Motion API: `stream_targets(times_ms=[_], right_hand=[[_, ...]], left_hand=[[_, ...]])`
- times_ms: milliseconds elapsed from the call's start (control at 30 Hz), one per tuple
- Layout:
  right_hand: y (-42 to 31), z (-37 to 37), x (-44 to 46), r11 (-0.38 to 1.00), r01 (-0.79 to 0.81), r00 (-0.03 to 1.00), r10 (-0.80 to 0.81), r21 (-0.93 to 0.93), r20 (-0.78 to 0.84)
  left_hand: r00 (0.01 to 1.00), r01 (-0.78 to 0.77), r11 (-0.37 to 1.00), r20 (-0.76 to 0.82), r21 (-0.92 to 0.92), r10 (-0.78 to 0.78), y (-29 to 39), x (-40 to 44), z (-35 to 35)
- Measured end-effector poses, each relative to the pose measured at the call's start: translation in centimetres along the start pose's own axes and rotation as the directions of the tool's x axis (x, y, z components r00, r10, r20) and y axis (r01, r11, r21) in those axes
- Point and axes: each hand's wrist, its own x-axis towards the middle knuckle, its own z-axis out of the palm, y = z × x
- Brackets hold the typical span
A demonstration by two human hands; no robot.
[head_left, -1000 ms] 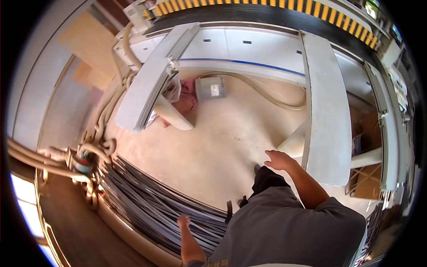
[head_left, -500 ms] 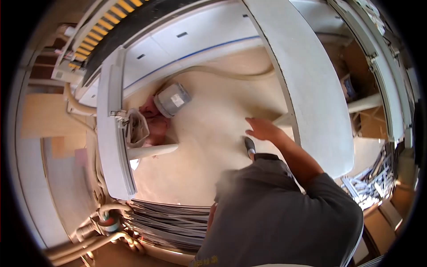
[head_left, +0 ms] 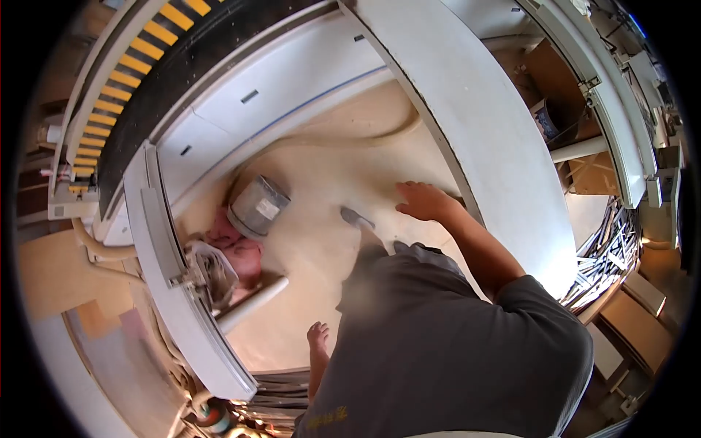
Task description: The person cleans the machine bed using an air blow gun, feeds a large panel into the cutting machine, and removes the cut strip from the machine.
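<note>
My right hand [head_left: 423,201] is held out over the floor, close to the edge of a long pale table panel [head_left: 482,124]. Its fingers are a little bent and apart, with nothing in them. Lower down, my left hand [head_left: 318,335] hangs beside my body, its fingers loosely bent and apart, also holding nothing. Ahead of it on the floor, a grey bucket [head_left: 257,207] lies tilted against pink cloth or sacking [head_left: 241,257]. Neither hand touches these things.
A grey beam [head_left: 171,255] with a metal rail stands on the left, and a support bar [head_left: 252,303] juts from it. Behind is a white machine cabinet [head_left: 255,95] with yellow-black stripes [head_left: 131,66]. A hose [head_left: 350,139] crosses the floor. Scrap strips [head_left: 606,252] lie at right.
My body has stepped forward and the view has turned. My left hand has come into view from beside my body. The right hand stays stretched out, beside the panel.
</note>
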Motion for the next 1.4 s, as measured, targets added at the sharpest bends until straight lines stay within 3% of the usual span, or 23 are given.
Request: stream_targets(times_ms=[67,167,233,267,300,367,500,600,733,800,867,967,1033,1067,1100,1167,1200,1267,1333,1400], right_hand=[[-0.6,-1.8,3.2,0.997,-0.073,0.996,0.075,0.037,-0.051],[-1.9,-5.3,7.0,0.995,-0.097,0.988,0.101,0.034,-0.120],[-3.4,-8.3,8.9,0.996,-0.065,0.977,0.076,0.065,-0.200],[-4.2,-9.9,9.9,0.994,-0.063,0.970,0.082,0.086,-0.231],[-5.0,-11.1,11.1,0.992,-0.087,0.965,0.107,0.092,-0.240],[-5.7,-13.2,13.3,0.984,-0.140,0.957,0.163,0.109,-0.241],[-5.3,-15.8,16.5,0.968,-0.094,0.942,0.162,0.234,-0.293],[-4.1,-18.2,20.3,0.965,-0.171,0.913,0.232,0.200,-0.336],[-0.8,-23.1,27.2,0.966,-0.208,0.888,0.253,0.154,-0.384],[0.9,-26.5,30.7,0.965,-0.219,0.860,0.260,0.142,-0.439],[2.5,-30.2,34.2,0.962,-0.219,0.816,0.271,0.161,-0.510],[4.7,-35.4,38.9,0.963,-0.230,0.749,0.266,0.138,-0.606],[6.3,-38.2,42.0,0.965,-0.245,0.702,0.243,0.093,-0.670],[6.9,-39.5,43.2,0.951,-0.289,0.699,0.286,0.108,-0.655],[7.3,-41.0,44.4,0.936,-0.331,0.694,0.327,0.119,-0.642],[9.0,-43.6,47.2,0.895,-0.412,0.683,0.426,0.169,-0.594],[9.5,-45.0,48.2,0.848,-0.489,0.652,0.510,0.203,-0.561],[9.8,-47.6,50.6,0.734,-0.624,0.567,0.661,0.267,-0.492],[11.0,-49.1,52.7,0.648,-0.691,0.497,0.747,0.320,-0.441],[12.4,-49.0,54.5,0.573,-0.735,0.421,0.805,0.362,-0.418]], left_hand=[[0.994,-0.098,0.935,0.085,0.340,0.073,6.5,3.8,0.1],[0.970,-0.201,0.867,0.215,0.456,0.112,16.4,9.1,1.6],[0.961,-0.201,0.910,0.252,0.363,0.112,23.3,13.6,2.9],[0.975,-0.093,0.976,0.218,0.195,0.050,27.1,16.1,4.0],[0.972,-0.197,0.939,0.182,0.283,0.149,32.2,14.8,5.2],[0.941,-0.317,0.912,0.208,0.260,0.268,39.8,16.9,5.9],[0.914,-0.385,0.899,0.221,0.210,0.340,51.2,18.4,7.4],[0.897,-0.438,0.853,0.207,0.283,0.392,56.8,19.5,8.1],[0.950,-0.307,0.922,0.134,0.234,0.282,59.5,21.7,8.1],[0.952,-0.268,0.924,0.225,0.272,0.210,59.2,22.1,7.8],[0.905,-0.373,0.730,0.397,0.573,0.151,60.3,22.3,8.4],[0.943,-0.323,0.648,0.297,0.690,0.154,62.5,18.6,10.5],[0.861,-0.473,0.219,0.394,0.853,0.321,63.7,21.6,10.7],[0.806,-0.471,-0.015,0.437,0.882,0.400,64.8,21.8,10.9],[0.865,-0.410,0.264,0.280,0.873,0.416,65.5,22.4,11.3],[0.909,-0.311,0.762,-0.058,0.569,0.414,67.4,22.1,12.1],[0.879,-0.326,0.795,-0.146,0.512,0.454,69.2,22.3,11.9],[0.695,-0.458,0.748,-0.331,0.481,0.639,72.9,22.6,11.6],[0.528,-0.552,0.662,-0.403,0.507,0.748,77.3,24.5,9.5],[0.627,-0.561,0.792,-0.501,0.240,0.596,84.2,22.9,8.8]])
